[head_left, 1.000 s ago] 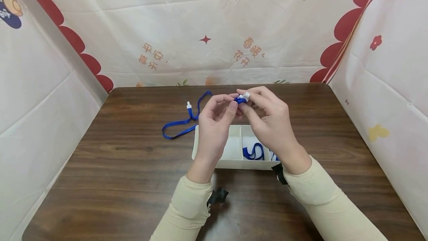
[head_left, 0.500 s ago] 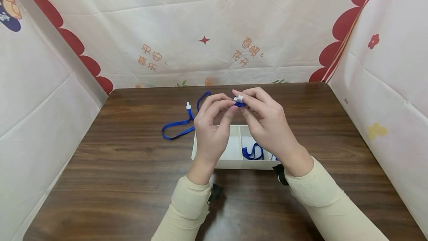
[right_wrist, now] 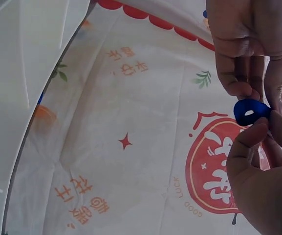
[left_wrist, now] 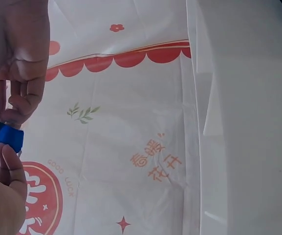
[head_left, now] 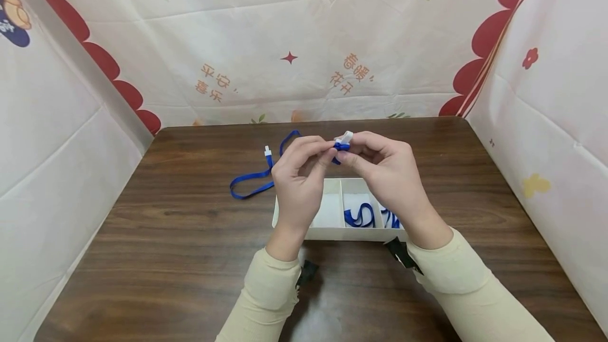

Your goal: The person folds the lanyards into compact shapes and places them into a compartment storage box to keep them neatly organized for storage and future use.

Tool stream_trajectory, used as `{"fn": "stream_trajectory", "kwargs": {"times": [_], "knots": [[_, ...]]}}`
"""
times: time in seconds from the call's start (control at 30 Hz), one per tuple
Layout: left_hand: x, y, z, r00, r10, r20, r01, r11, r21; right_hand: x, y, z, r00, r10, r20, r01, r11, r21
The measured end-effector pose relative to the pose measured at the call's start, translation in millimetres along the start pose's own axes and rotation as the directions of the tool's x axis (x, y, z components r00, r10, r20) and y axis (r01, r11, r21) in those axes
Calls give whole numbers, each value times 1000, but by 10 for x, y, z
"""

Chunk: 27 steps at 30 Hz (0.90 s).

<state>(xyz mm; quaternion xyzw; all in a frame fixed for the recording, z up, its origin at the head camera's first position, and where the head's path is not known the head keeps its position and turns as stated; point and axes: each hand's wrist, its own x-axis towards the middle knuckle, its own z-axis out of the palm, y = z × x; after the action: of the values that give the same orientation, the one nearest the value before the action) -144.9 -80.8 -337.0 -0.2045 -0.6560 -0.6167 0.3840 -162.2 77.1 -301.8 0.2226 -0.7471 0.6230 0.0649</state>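
A blue lanyard, wound into a small roll, is held up over the far side of the white box between both hands. Its white clip end sticks up from the roll. My left hand pinches the roll from the left with thumb and fingertips. From the other side my right hand grips it between thumb and curled fingers. The right wrist view shows the roll as a ring with a small hole. A flat side of the blue strap appears in the left wrist view.
The white divided box stands under the hands. One blue lanyard lies in its middle compartment, another in the right one, partly hidden. Left of the box a loose blue lanyard lies stretched out on the brown table.
The right hand has shifted slightly right and turned, uncovering more of the right compartment. The white clip end now stands up higher, and a bit of blue strap hangs below the roll.
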Motion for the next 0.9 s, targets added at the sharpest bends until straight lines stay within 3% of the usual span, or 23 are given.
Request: {"fn": "stream_trajectory", "kwargs": {"times": [0.17,0.33,0.47,0.57,0.67,0.73,0.8,0.9], "knots": [[11,-8,-16,1000,-11,12,11,1000,-12,6,21,-16,1000,-9,17,10,1000,-13],[56,-6,-91,992,-89,91,88,996,13,27,34,-63,998,-66,3,66,992,-112],[90,-30,-226,969,-180,168,154,976,154,83,70,-94,992,-123,30,126,967,-223],[115,-71,-403,938,-268,221,195,932,306,135,103,-97,990,-109,88,130,945,-299],[131,-105,-600,877,-383,289,221,858,464,189,151,-94,986,-49,161,105,928,-358],[131,-127,-720,811,-473,345,221,793,568,233,200,-88,975,-8,221,101,907,-409],[120,-154,-824,725,-563,397,201,724,660,277,257,-74,958,24,286,114,883,-456],[81,-203,-939,568,-689,450,139,619,773,344,349,-42,926,50,375,165,837,-521]]}}
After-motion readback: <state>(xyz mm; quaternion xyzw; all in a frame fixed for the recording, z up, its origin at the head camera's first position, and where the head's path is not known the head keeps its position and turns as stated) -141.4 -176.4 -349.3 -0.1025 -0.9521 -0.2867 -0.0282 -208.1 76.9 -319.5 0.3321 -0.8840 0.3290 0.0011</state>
